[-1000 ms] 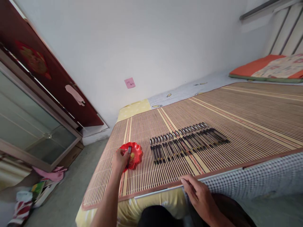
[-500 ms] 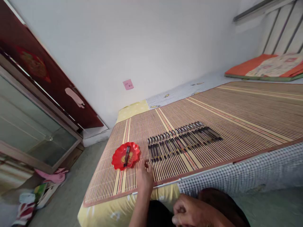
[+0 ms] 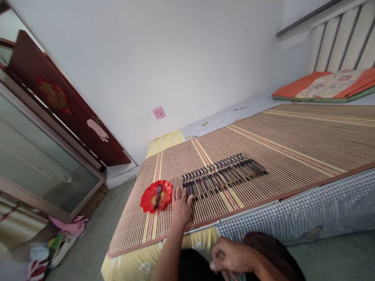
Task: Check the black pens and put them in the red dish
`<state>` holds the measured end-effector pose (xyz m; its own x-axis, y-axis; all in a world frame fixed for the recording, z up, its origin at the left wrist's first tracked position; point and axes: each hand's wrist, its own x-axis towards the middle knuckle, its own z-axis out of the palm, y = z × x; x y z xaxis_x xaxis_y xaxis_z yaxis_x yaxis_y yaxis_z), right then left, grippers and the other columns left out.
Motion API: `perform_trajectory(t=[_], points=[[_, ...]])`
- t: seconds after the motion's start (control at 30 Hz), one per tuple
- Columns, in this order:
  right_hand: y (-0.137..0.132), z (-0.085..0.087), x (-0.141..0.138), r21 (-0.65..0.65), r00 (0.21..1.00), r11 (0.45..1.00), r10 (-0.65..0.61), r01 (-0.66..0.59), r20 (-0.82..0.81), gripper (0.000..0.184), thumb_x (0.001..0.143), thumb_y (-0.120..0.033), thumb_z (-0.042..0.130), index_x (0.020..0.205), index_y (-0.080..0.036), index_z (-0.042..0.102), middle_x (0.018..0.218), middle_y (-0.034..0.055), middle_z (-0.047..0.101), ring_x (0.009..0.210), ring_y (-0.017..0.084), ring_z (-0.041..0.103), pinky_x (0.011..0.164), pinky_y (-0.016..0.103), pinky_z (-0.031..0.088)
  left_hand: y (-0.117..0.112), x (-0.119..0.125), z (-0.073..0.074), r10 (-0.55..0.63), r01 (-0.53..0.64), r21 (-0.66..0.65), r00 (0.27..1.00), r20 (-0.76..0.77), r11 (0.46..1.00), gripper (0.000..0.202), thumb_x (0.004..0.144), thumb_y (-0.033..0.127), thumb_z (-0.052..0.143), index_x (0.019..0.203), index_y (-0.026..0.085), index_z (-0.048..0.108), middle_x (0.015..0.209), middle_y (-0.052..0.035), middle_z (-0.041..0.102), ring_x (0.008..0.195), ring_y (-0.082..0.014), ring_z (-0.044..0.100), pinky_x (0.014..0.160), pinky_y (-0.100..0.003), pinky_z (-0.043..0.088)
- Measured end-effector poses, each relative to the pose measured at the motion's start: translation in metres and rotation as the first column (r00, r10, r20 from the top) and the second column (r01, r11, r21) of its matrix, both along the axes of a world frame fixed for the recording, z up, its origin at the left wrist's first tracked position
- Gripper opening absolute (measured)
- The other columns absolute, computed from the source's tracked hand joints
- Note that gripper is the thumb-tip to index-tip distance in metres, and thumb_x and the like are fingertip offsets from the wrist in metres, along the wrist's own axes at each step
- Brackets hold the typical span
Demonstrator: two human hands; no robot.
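Side by side on the striped mat lies a slanting row of dark pens with caps toward the wall. To its left sits a red scalloped plate with a couple of pens lying in it. My left hand is palm down with fingers spread, between the plate and the row's left end. Its fingertips are close to the leftmost pens; whether they touch one I cannot tell. Low in the view, my right hand rests over my lap, fingers curled in, with no object visible in it.
The bamboo mat covers a bed, whose checked and yellow sheet hangs over the front edge. A folded orange quilt lies at the far right. Left are a glass-panelled cabinet, a dark red door and floor clutter.
My left hand has reached slightly forward, and its bent fingers have spread out. My right hand stays curled over my lap. The whole view has shifted a little.
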<state>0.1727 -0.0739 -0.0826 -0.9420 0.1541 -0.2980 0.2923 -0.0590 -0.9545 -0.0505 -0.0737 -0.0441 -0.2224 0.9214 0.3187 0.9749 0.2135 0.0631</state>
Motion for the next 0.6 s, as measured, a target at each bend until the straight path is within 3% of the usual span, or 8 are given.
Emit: perform_trajectory(t=[0.27, 0.43, 0.6], points=[[0.002, -0.006, -0.001, -0.012, 0.999, 0.999, -0.031, 0.031, -0.02, 0.02, 0.081, -0.026, 0.065, 0.065, -0.02, 0.054, 0.046, -0.0062, 0.063, 0.025, 0.006, 0.042, 0.031, 0.015, 0.029, 0.005, -0.011, -0.004, -0.052, 0.044, -0.118, 0.997, -0.061, 0.992, 0.037, 0.104, 0.023, 0.044, 0.123, 0.031, 0.074, 0.141, -0.0055, 0.067, 0.145, -0.0336, 0.041, 0.122, -0.059, 0.027], [0.002, -0.003, 0.0, -0.02, 0.997, 0.999, -0.049, 0.048, -0.057, 0.022, 0.083, -0.027, 0.066, 0.066, -0.02, 0.054, 0.045, -0.0082, 0.059, 0.024, 0.005, 0.039, 0.03, 0.013, 0.028, 0.008, -0.015, -0.007, -0.047, 0.041, -0.13, 0.998, -0.046, 0.991, 0.038, 0.104, 0.024, 0.041, 0.124, 0.028, 0.074, 0.141, -0.0058, 0.067, 0.145, -0.0352, 0.04, 0.12, -0.058, 0.03], [0.003, 0.0, 0.001, -0.03, 0.997, 0.998, -0.061, 0.06, -0.038, 0.025, 0.084, -0.028, 0.068, 0.066, -0.02, 0.053, 0.045, -0.0092, 0.057, 0.024, 0.003, 0.038, 0.03, 0.013, 0.029, 0.007, -0.018, -0.008, -0.049, 0.048, -0.103, 0.999, -0.015, 0.994, 0.033, 0.102, 0.025, 0.048, 0.117, 0.033, 0.075, 0.139, -0.0022, 0.068, 0.146, -0.0316, 0.039, 0.123, -0.055, 0.027]])
